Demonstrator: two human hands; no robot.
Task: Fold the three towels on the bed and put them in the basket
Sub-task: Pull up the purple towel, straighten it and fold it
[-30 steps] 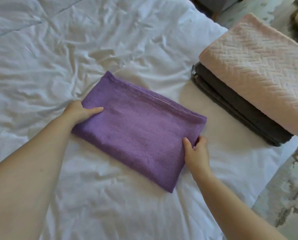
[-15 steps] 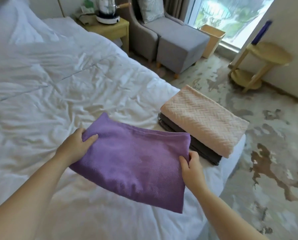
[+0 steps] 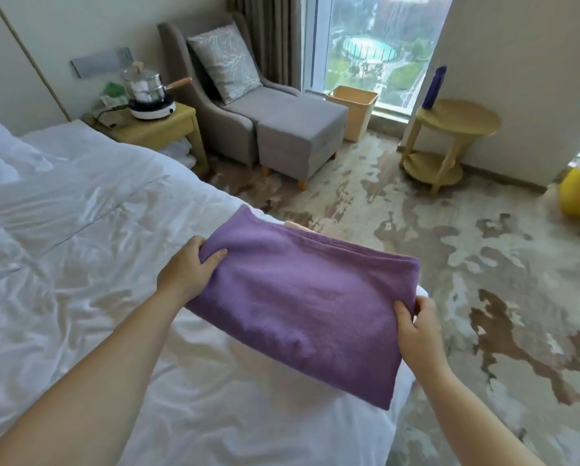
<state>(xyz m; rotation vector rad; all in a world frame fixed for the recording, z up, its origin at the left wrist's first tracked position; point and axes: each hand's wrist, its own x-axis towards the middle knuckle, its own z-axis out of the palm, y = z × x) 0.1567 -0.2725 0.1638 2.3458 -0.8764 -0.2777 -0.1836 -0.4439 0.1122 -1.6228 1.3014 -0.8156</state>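
two hands carry | left hand (image 3: 189, 274) curled round purple towel (image 3: 302, 307) left edge, right hand (image 3: 416, 327) pinching right edge, towel held above bed (image 3: 80, 237) corner | risk: middle sags, fold opens if either grip eases | count: purple towel 1, pink towel sliver (image 3: 296, 226) 1, third unseen, basket (image 3: 352, 116) 1

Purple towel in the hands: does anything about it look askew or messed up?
Nothing stands out. The folded purple towel sags slightly between the left hand and right hand, layers together; the white bedsheet below is merely wrinkled.

Bed (image 3: 275, 428), rumpled white duvet (image 3: 80, 250) spread across
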